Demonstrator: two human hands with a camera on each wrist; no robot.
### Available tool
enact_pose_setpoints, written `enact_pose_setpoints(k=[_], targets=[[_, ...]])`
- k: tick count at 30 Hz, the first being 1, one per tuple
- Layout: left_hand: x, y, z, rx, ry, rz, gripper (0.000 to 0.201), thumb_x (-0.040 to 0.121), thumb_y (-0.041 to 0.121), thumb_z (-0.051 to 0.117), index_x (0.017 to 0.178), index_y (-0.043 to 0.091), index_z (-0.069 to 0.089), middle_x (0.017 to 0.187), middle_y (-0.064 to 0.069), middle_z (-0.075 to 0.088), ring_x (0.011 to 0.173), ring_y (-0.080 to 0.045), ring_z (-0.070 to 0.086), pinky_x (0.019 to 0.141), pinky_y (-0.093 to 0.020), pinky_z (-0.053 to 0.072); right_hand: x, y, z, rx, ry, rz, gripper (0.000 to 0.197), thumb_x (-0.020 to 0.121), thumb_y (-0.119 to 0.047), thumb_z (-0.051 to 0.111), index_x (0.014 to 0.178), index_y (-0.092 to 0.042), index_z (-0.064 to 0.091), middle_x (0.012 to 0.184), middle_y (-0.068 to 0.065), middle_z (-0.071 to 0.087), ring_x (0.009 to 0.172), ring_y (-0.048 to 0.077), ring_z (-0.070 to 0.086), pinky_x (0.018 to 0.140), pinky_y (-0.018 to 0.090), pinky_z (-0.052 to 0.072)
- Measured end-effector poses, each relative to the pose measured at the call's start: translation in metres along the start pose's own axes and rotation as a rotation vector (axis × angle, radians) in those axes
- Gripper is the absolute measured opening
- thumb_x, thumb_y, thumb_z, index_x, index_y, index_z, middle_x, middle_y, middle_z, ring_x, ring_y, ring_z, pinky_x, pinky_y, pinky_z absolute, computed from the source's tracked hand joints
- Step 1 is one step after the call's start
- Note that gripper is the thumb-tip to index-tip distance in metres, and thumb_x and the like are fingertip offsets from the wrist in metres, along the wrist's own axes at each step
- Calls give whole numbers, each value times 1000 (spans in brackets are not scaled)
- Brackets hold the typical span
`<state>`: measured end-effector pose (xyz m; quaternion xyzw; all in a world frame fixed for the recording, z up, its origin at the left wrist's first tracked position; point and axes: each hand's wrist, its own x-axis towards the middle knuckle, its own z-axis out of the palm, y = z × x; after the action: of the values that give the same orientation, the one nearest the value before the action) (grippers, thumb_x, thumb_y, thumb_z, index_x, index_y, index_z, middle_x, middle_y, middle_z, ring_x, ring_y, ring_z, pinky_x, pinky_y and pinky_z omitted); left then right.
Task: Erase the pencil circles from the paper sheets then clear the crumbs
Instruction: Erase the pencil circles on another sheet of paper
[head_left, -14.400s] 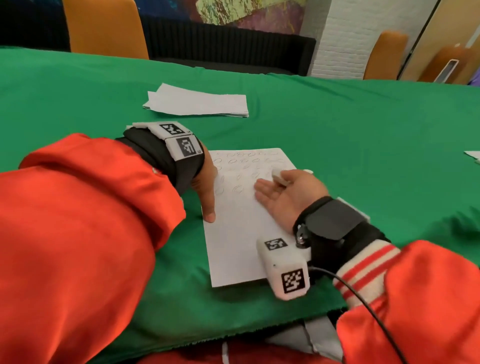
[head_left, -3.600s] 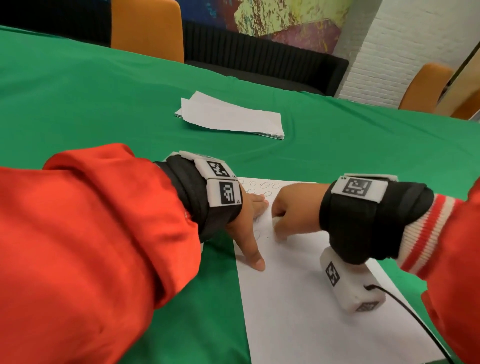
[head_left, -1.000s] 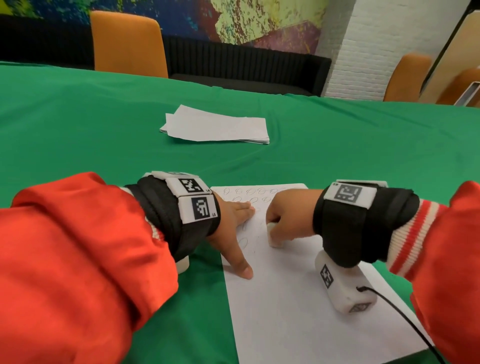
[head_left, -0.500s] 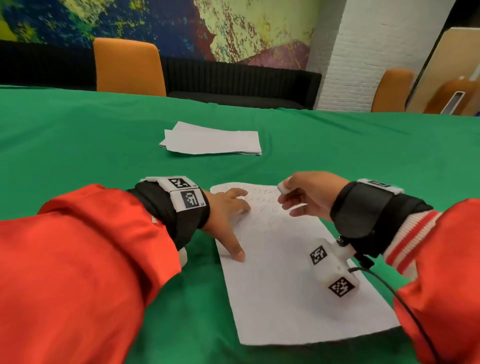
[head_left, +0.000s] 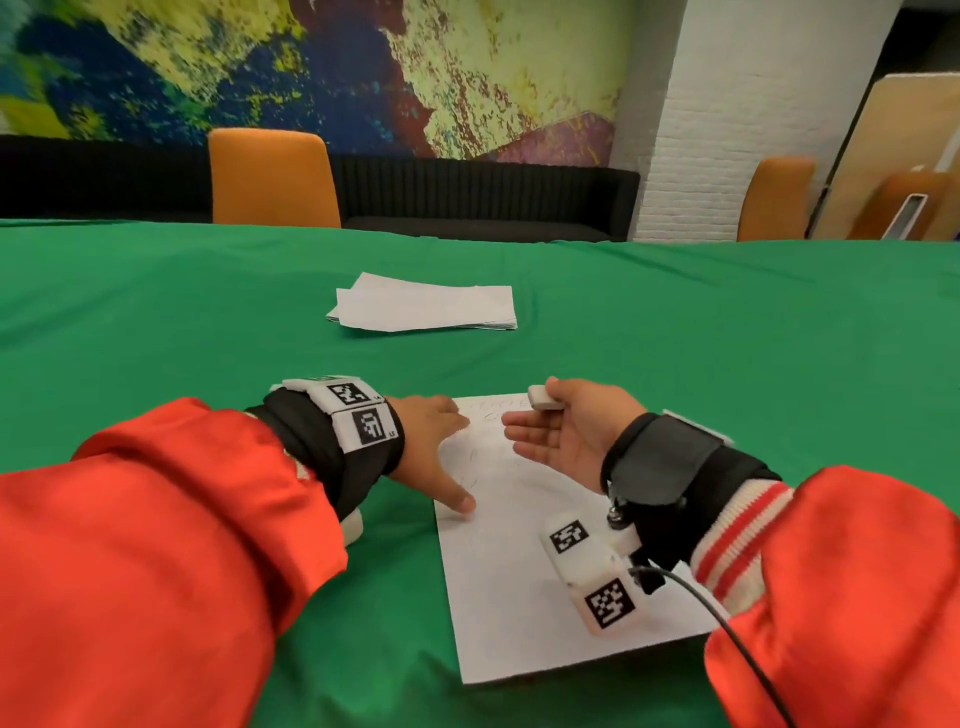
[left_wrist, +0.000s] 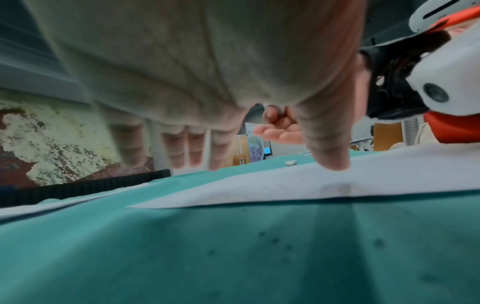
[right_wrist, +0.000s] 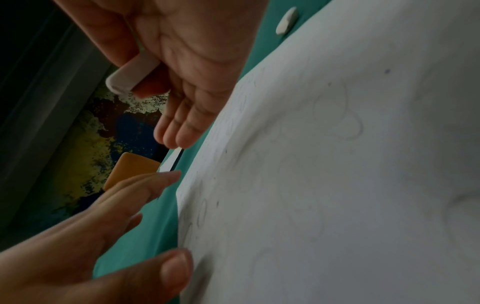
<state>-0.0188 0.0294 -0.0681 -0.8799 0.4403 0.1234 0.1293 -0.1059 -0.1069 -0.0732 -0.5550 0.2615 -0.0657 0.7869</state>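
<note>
Right hand (head_left: 566, 431) pinches eraser (head_left: 543, 397) by thumb and forefinger, lifted over paper sheet (head_left: 524, 571) at 12 o'clock — left hand (head_left: 431, 457) flat, pinning its left edge. Sheet thin, crumples easily — keep pinned.

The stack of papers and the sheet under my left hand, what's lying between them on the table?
Nothing: in the head view only bare green tablecloth runs from the paper stack to the sheet held by the left hand.
</note>
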Motion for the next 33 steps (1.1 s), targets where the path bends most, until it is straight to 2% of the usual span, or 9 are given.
enact_pose_setpoints(k=[4, 8, 13, 16, 21, 24, 28, 30, 33], targets=[[-1, 8, 4, 41, -173, -139, 116, 75, 73, 56, 152, 13, -7, 160, -1, -4, 146, -18, 11, 115, -33, 13, 2, 5, 12, 34, -42, 80, 35, 103, -25, 26, 86, -2, 46, 114, 25, 57, 113, 35, 54, 92, 39, 43], [-4, 11, 4, 63, -247, -192, 119, 73, 75, 55, 151, 12, -10, 160, -1, -7, 145, -20, 15, 114, -32, 16, 2, 29, 23, -20, -175, 251, 36, 103, -25, 27, 91, 2, 49, 100, 22, 60, 104, 32, 56, 91, 36, 43], [-4, 10, 5, 4, -243, -191, 118, 74, 72, 58, 152, 13, -9, 160, 0, -7, 145, -20, 15, 114, -33, 15, 20, 22, -1, 40, 168, 85, 28, 101, -17, 32, 112, 4, 47, 88, 12, 56, 95, 26, 62, 88, 37, 47], [-4, 9, 6, 8, -241, -188, 119, 73, 72, 58, 152, 14, -9, 160, 0, -8, 145, -20, 15, 114, -32, 14, 20, 2, -13, 103, 270, -39, 37, 101, -16, 33, 131, 5, 41, 111, 15, 59, 106, 30, 58, 93, 36, 45], [-3, 9, 4, 13, -229, -184, 119, 71, 73, 59, 152, 13, -4, 160, -2, -2, 144, -21, 17, 114, -32, 17, -6, 18, 28, -5, -77, 154, 33, 103, -20, 29, 92, 3, 50, 111, 24, 59, 108, 34, 57, 94, 40, 44], [-3, 9, 4, 11, -232, -183, 119, 72, 72, 60, 152, 12, -6, 160, -2, -2, 145, -20, 16, 114, -32, 16, 7, 27, 25, -42, 8, 202, 35, 103, -21, 29, 85, 1, 48, 87, 19, 56, 89, 29, 57, 81, 40, 47], [-2, 7, 5, 4, -242, -177, 120, 72, 70, 61, 152, 13, -9, 160, 0, -6, 145, -19, 14, 115, -32, 14, 19, -1, -7, -21, 245, 50, 32, 99, -9, 30, 116, 2, 54, 92, 16, 58, 82, 32, 55, 109, 41, 33], [-1, 6, 5, 13, -252, -178, 121, 72, 71, 60, 152, 14, -10, 160, 1, -8, 145, -18, 13, 115, -32, 13, 15, -11, -13, -41, 225, 32, 28, 100, -11, 31, 99, 0, 56, 116, 20, 56, 101, 34, 54, 107, 40, 36], [0, 5, 5, 1, -261, -177, 122, 71, 72, 61, 152, 16, -10, 160, 2, -8, 146, -17, 12, 115, -31, 12, 6, -7, 1, -75, 65, 74, 31, 102, -19, 31, 82, -2, 47, 102, 20, 56, 94, 30, 56, 87, 40, 45]])
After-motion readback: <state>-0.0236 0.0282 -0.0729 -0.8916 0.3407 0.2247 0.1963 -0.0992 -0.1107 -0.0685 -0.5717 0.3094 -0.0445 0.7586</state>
